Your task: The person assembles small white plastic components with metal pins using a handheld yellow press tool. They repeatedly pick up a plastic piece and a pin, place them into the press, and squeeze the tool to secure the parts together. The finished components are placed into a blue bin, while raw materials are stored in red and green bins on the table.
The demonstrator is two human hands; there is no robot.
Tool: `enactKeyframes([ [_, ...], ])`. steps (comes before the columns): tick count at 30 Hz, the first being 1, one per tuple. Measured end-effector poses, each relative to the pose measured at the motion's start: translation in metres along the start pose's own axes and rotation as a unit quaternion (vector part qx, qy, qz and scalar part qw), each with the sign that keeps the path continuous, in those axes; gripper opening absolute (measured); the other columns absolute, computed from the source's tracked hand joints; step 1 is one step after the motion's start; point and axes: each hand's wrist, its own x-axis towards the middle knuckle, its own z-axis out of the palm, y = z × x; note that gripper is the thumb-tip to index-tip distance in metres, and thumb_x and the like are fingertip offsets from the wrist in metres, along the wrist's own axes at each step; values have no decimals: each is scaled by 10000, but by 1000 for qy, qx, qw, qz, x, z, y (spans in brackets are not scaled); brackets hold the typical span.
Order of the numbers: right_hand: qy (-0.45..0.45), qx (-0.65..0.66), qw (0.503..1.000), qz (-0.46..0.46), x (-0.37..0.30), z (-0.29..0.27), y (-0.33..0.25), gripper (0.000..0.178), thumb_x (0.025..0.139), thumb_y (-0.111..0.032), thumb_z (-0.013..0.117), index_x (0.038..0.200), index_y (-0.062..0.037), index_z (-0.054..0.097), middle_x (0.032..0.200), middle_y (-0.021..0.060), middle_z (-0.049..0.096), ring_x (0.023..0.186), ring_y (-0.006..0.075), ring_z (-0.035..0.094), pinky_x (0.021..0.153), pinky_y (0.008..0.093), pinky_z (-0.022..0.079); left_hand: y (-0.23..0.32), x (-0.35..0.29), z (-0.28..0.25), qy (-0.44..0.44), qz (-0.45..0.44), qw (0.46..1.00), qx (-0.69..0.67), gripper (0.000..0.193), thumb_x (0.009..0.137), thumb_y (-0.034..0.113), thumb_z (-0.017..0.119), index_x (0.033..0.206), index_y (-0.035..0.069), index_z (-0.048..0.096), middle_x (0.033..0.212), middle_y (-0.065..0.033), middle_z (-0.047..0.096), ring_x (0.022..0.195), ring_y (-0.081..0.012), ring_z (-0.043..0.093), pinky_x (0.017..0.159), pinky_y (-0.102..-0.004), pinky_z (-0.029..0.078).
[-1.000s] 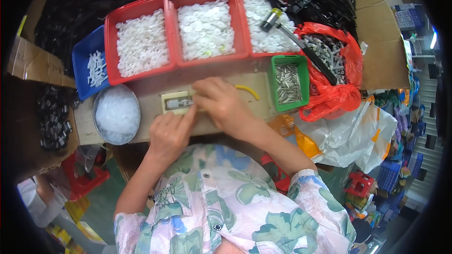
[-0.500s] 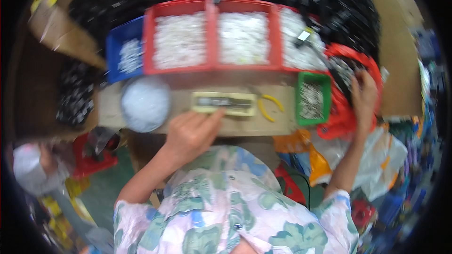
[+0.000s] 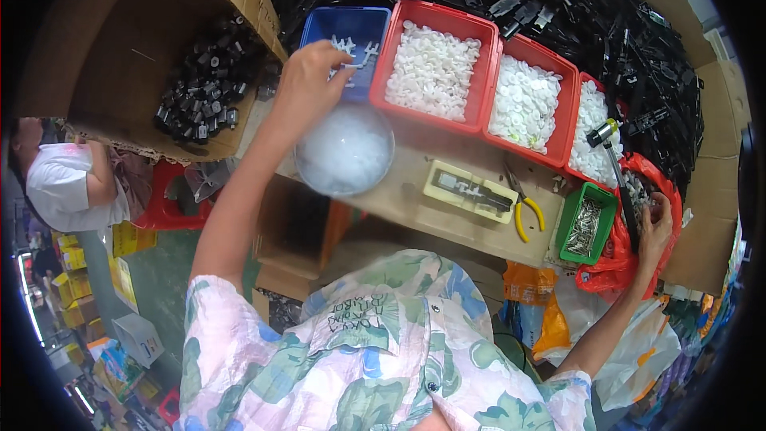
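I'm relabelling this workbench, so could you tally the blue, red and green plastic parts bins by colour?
Blue bin: 1
Red bins: 3
Green bin: 1
Total: 5

Tan bench [image 3: 411, 191] | on it: round bowl [image 3: 341, 193] | cream holder [image 3: 459, 200] | yellow-handled pliers [image 3: 518, 219] | green bin [image 3: 572, 222]

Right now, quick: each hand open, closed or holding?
Left hand: at the blue bin; grip on a white part cannot be told.
Right hand: at the red bag; open or closed cannot be told.
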Motion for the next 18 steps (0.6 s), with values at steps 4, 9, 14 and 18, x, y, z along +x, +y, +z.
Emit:
enactKeyframes([
  [4,7,43,999,1,-6,-6,-13,290,936,-27,642,1223,-30,606,809,41,586,723,128,539,673,297,466,-21,33,29,-20,-8,1000,17,228,810,140,746,985,-6,749,846,-166,669,794,-329,669,751,-406,525],
  [9,13,83,996,17,-21,-14,-19,320,936,-20,640,1253,-28,604,850,27,573,750,110,530,685,277,459,-27,46,54,-46,-29,998,36,282,774,97,726,1040,5,747,958,-194,717,935,-364,695,863,-444,542],
  [14,7,73,997,24,-35,-20,-1,326,947,-52,647,1271,-45,606,888,-1,582,757,81,526,654,245,430,-17,55,58,-52,-99,994,-12,304,763,66,694,1060,39,751,947,-188,732,907,-353,710,852,-431,554],
  [18,10,85,996,40,-40,-20,6,335,954,-69,651,1285,-63,606,894,-16,584,746,56,512,613,222,399,-15,54,49,-32,-113,991,-59,321,770,51,692,1085,41,749,872,-158,735,826,-287,722,785,-377,567],
])
